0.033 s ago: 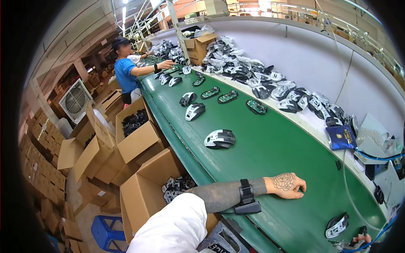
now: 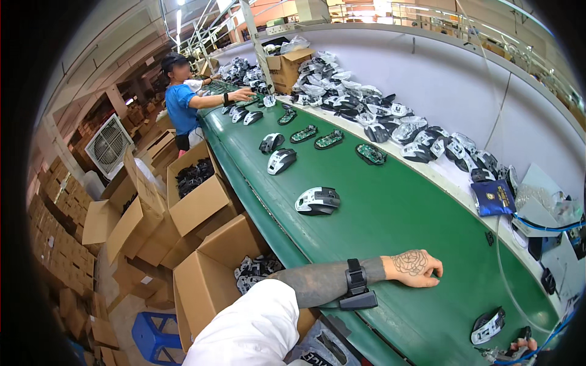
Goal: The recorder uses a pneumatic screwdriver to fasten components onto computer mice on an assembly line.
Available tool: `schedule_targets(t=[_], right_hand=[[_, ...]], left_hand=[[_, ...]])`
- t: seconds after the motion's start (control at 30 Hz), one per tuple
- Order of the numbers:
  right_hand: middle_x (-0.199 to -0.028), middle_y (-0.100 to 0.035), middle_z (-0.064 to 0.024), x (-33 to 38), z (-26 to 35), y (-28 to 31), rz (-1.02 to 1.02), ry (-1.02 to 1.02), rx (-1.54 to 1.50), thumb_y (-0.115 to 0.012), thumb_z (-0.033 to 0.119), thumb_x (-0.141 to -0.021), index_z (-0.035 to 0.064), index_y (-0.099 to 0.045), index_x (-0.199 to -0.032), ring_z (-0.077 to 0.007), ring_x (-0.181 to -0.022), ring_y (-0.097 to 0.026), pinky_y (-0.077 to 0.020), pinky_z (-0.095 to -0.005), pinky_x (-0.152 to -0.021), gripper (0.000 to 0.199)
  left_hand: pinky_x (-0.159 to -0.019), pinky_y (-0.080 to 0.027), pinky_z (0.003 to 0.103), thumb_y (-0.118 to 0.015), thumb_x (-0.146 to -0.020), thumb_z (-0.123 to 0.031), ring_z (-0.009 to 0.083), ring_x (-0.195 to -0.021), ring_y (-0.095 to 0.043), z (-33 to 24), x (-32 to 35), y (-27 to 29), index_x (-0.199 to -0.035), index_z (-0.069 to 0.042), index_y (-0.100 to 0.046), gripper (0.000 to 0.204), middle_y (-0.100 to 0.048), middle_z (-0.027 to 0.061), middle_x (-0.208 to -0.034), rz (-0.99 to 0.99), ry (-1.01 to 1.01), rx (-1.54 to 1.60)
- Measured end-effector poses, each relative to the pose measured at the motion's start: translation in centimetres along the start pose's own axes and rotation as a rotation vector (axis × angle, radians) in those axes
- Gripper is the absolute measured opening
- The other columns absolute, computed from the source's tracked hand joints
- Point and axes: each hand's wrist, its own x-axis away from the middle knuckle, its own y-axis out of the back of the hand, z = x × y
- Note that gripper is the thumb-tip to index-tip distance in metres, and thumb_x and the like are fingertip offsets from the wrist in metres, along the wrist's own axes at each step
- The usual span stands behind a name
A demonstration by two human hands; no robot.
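My left hand (image 2: 418, 268) lies on the green conveyor belt (image 2: 390, 207), its fingers curled in and nothing visible in them. A black strap with a small dark box (image 2: 359, 299) is around that wrist. My right hand (image 2: 522, 346) shows only in part at the lower right edge, closed around something dark that I cannot make out. Just left of it sits a white and black mouse shell (image 2: 488, 326). Farther up the belt are another mouse shell (image 2: 318, 201), two more shells, and several green circuit boards in dark bases, one of them (image 2: 371, 154) near the ledge.
Bagged mouse shells (image 2: 342, 91) heap along the white ledge at the wall. A dark blue pouch (image 2: 493, 198) lies there, near blue hoses. Open cartons (image 2: 198, 287) line the belt's left side, beside a blue stool (image 2: 155, 335). A co-worker in blue (image 2: 181, 110) reaches over the far end.
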Motion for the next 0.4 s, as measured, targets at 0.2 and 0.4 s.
schedule_targets(t=[0.2, 0.4], right_hand=[[-0.102, -0.05, -0.0248, 0.0, 0.0, 0.5, 0.047, -0.014, 0.0, -0.054, 0.023, -0.088, -0.0031, -0.032, -0.121, -0.0283, -0.074, -0.053, -0.0454, -0.0366, -0.065, 0.048], [-0.123, -0.045, -0.0144, 1.3, -9.2, 11.7, 0.165, -0.44, -0.282, -0.056, 0.042, -0.085, 0.003, -0.022, -0.137, -0.023, -0.103, -0.048, -0.0383, -0.0328, -0.092, 0.073]], left_hand=[[-0.057, -0.045, 0.034, -0.062, -0.082, -0.024, 0.021, -0.058, -0.056, -0.4, -0.1, 0.5, -0.096, -0.003, -0.06, 0.026, -0.055, 0.0068, -0.061, 0.003, -0.025, -0.003], [-0.057, -0.045, 0.033, -0.063, -0.082, -0.024, 0.0196, -0.058, -0.056, 0.2, 0.0, 0.5, -0.097, -0.003, -0.06, 0.026, -0.056, 0.0068, -0.062, 0.019, -0.006, 0.027]])
